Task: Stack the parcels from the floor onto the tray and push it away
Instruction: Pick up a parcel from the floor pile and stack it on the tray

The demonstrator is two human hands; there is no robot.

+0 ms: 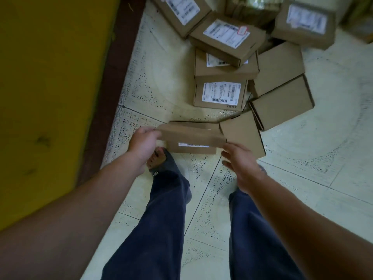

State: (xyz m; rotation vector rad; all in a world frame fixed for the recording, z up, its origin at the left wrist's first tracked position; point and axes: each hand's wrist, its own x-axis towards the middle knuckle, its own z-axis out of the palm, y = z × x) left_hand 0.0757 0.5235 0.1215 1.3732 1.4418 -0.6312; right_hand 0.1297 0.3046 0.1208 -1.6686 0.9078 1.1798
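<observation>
**While one box is up, the heap still waits**

As we stand over the pile, our left hand (144, 141) grips the left end of a flat box (191, 135), fingers curled round its edge, and holds it level above the floor (323, 158). Our right hand (240, 160) is at the box's right end with the fingers loosely spread and nothing clasped; we cannot tell whether the fingertips touch the cardboard. A labelled box (191, 148) shows just beneath the held one, and we cannot say whether it is being carried too or lies on the tiles.

We judge the step to be lifting this box clear to carry it to the tray. To do it well, we should bring the right hand onto the far end so both ends are supported, keep the box flat, and check whether the lower box is coming along before turning.

The heap of parcels (222, 93) lies ahead, several leaning on each other, so most of the stacking is still to do. The yellow surface (50, 77) at our left may be the tray; we cannot be sure.
</observation>
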